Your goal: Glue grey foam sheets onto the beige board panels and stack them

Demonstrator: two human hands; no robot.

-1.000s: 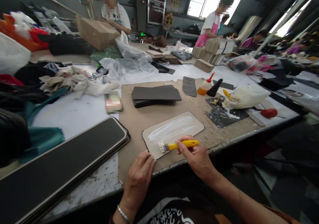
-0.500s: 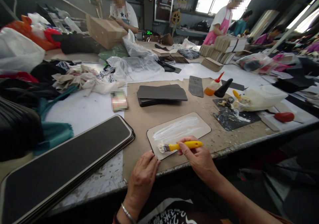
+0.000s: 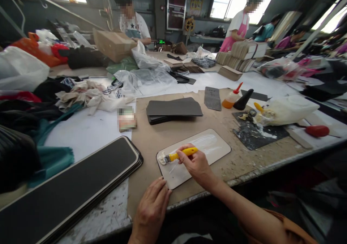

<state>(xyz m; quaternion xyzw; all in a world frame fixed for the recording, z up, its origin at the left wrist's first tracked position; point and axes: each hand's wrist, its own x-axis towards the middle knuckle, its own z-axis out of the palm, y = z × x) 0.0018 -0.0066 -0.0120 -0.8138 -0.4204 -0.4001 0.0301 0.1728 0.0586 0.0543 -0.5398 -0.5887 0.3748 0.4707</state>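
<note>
A beige rounded panel with a dark edge lies on the brown sheet before me, streaked with white paste. My right hand grips a paintbrush by its yellow handle. The paste-covered bristles touch the panel near its far left corner. My left hand lies with fingers stretched out and close together, fingertips against the panel's near left corner; the thumb is hidden. Behind the panel sits a stack of dark grey boards. To the left rests a pile of long black panels with pale borders.
At right, a paste-smeared black board lies by a white plastic container with a yellow handle at its mouth. A glue bottle stands near a black cone-shaped object. Cloth scraps heap at left. Co-workers stand beyond the table.
My right hand has moved the brush left and away from me, to the panel's far left corner. My left hand stays at the near corner. The view has tilted up slightly.
</note>
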